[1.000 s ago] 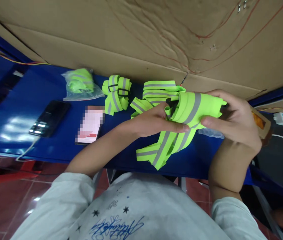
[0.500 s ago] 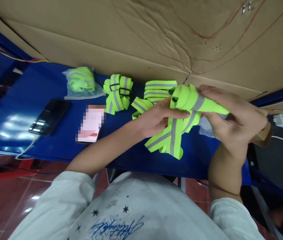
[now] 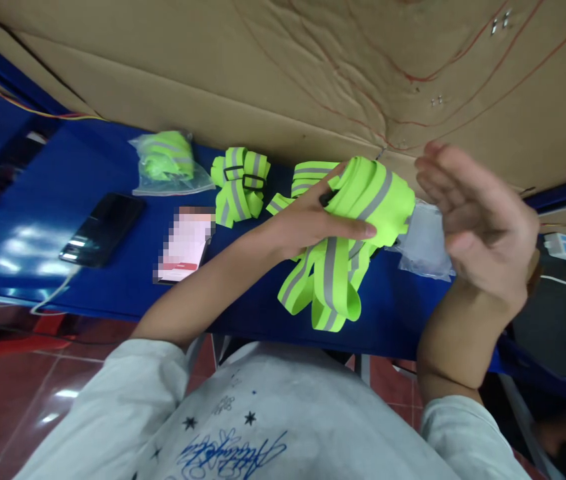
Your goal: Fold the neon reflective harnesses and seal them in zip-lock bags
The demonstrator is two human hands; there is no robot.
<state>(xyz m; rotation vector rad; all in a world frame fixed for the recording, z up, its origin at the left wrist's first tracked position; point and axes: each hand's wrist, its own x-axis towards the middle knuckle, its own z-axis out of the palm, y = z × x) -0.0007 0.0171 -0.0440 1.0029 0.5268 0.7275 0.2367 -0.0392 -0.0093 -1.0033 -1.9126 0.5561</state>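
Note:
A fluorescent yellow-green reflective strap (image 3: 375,193) with grey stripes is bunched in my left hand (image 3: 313,223), whose thumb lies across its front. Loose loops of the same strap hang below my fingers over the blue table (image 3: 247,293). Part of a black buckle shows beside my left hand. Apart from the strap, on its right, my right hand (image 3: 487,230) is raised with fingers stretched out and holds nothing. Clear plastic bags (image 3: 427,243) lie between the two, partly behind the strap.
Another folded strap (image 3: 315,172) lies behind my left hand. Left of it are a bundled strap with black buckles (image 3: 240,183) and a bagged strap (image 3: 167,160). Two phones, a dark one (image 3: 103,230) and a lit one (image 3: 185,247), rest nearby. A cardboard wall (image 3: 187,80) rises behind.
My right hand has let go of the strap and moved off to the right, its fingers opening. The strap's bunched part now sits fuller in my left hand, and its loops hang lower.

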